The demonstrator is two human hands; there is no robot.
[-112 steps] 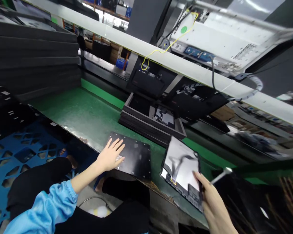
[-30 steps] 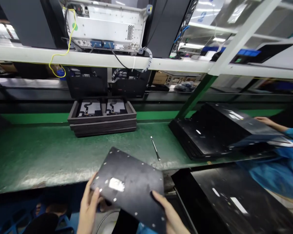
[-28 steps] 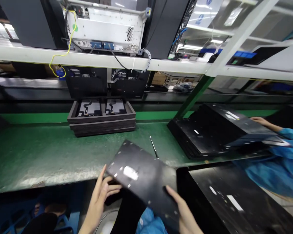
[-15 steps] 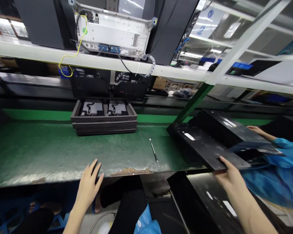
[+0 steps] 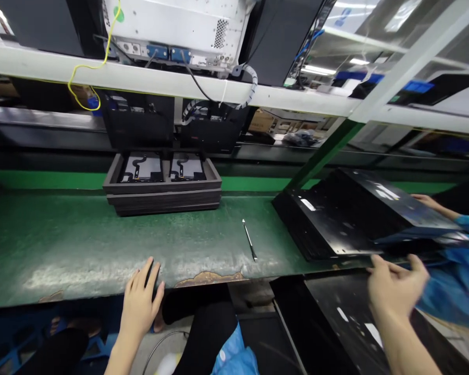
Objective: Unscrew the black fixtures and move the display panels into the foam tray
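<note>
My left hand (image 5: 140, 299) rests at the front edge of the green workbench (image 5: 82, 237), fingers spread and holding nothing. At the right, my right hand (image 5: 394, 291), slightly blurred, is just in front of a stack of flat black panels (image 5: 336, 229). Its fingers are partly curled but apart, with nothing visible between them. White labels mark the top panel. Between the stack and my left hand lies a thin metal pry tool (image 5: 249, 240), dark at its near end. Farther back, stacked grey foam trays (image 5: 162, 200) hold two flat parts with black flex cables (image 5: 186, 167).
Another person's hand (image 5: 433, 204) touches a second black panel stack (image 5: 398, 200) at the far right. A green and white post (image 5: 324, 151) rises behind the panels. Overhead, a white shelf beam (image 5: 289, 99) carries a white instrument (image 5: 191, 31) with cables. Below the bench stand more black panels (image 5: 336, 312).
My right hand has come off the black panel and moved right, below its edge. That panel now lies squarer on its stack. My left hand has stayed in place; the view has shifted slightly.
</note>
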